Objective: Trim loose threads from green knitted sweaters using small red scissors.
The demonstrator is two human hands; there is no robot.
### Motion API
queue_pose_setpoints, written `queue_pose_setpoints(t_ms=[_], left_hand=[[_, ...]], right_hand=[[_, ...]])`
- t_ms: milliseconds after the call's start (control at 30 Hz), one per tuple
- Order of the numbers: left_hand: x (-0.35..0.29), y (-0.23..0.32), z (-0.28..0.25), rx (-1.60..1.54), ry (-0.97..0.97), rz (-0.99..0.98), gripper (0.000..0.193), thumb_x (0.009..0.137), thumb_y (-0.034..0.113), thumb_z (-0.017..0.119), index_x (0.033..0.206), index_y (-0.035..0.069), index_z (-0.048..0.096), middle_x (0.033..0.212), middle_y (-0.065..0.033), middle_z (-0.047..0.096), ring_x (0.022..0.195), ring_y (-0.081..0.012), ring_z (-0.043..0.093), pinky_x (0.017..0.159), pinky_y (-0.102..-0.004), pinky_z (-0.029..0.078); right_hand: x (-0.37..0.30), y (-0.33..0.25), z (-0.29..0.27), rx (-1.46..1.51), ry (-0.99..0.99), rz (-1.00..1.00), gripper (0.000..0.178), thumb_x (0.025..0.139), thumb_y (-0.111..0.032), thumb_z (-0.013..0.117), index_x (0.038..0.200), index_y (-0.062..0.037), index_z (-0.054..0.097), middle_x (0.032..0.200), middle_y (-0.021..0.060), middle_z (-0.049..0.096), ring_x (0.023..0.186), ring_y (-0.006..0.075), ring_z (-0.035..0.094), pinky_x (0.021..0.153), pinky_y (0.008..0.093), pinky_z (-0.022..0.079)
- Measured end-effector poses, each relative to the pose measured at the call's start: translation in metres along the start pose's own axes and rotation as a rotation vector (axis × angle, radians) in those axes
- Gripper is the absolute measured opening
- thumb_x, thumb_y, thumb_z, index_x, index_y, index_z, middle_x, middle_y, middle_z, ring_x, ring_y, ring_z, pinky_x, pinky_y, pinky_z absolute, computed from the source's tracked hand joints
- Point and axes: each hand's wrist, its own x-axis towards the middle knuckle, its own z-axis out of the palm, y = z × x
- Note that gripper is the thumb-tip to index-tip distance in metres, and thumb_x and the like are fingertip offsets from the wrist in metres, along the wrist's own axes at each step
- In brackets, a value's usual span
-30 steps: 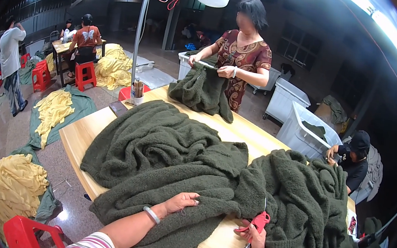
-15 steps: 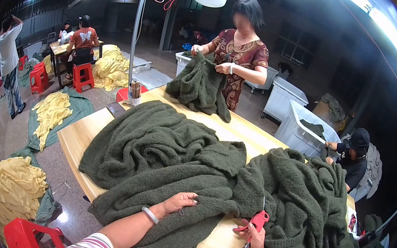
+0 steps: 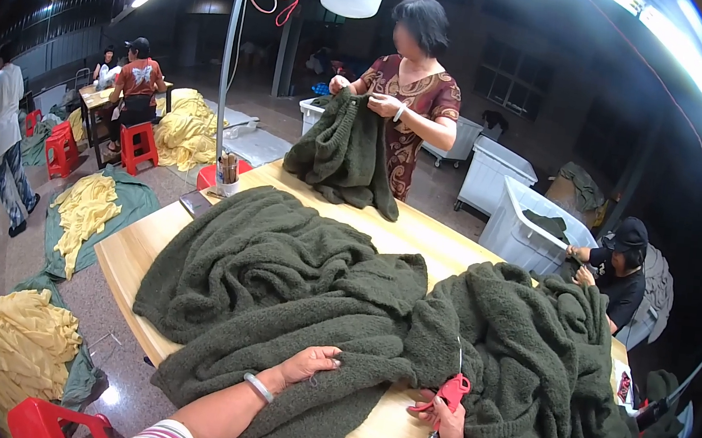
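A dark green knit garment (image 3: pixel 286 349) lies in thick folds on the wooden table in front of me. My left hand (image 3: pixel 307 367) rests on it, thumb and fingers closed on the fabric, with a wisp of loose thread below the fingertips. A red air gun (image 3: pixel 453 390) with a thin metal nozzle and a metal hose fitting is gripped in my right hand (image 3: pixel 448 422). Its nozzle points away from me, in front of a second heap of green knitwear (image 3: pixel 524 365) on the right. Part of the gun's handle is hidden by my fingers.
Across the table (image 3: pixel 418 233), a co-worker (image 3: pixel 411 97) holds up another green garment (image 3: pixel 345 154). A cup of tools (image 3: pixel 227 176) stands by a metal pole. White bins (image 3: pixel 529 229) and a crouching person (image 3: pixel 619 273) are right; yellow cloth heaps (image 3: pixel 18 338) and red stools lie left.
My view has shifted slightly. Both my hands keep nearly the same place on the garment and the air gun. The co-worker's head has turned to the left, and the person standing far left has turned.
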Motion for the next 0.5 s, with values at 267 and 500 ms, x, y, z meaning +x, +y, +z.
queue_pose_setpoints(t_ms=[267, 500], left_hand=[[0.0011, 0.0005, -0.0003, -0.012, -0.015, -0.010, 0.026, 0.097, 0.010, 0.052, 0.120, 0.000, 0.055, 0.107, 0.0013, 0.062, 0.094, -0.0043, 0.057, 0.086, -0.0206, 0.045], [0.0011, 0.0005, -0.0006, -0.006, -0.009, -0.012, 0.026, 0.097, 0.009, 0.052, 0.121, 0.000, 0.055, 0.107, 0.0014, 0.062, 0.094, -0.0045, 0.057, 0.086, -0.0203, 0.045]], right_hand=[[0.0032, 0.0049, -0.0069, 0.027, -0.016, 0.027, 0.025, 0.094, -0.010, 0.056, 0.111, 0.0079, 0.052, 0.105, 0.0204, 0.066, 0.081, 0.0288, 0.070, 0.061, 0.0297, 0.059], [0.0015, 0.0011, -0.0016, -0.007, -0.006, 0.009, 0.028, 0.094, -0.012, 0.055, 0.112, 0.0095, 0.052, 0.104, 0.0222, 0.066, 0.079, 0.0291, 0.070, 0.060, 0.0273, 0.058]])
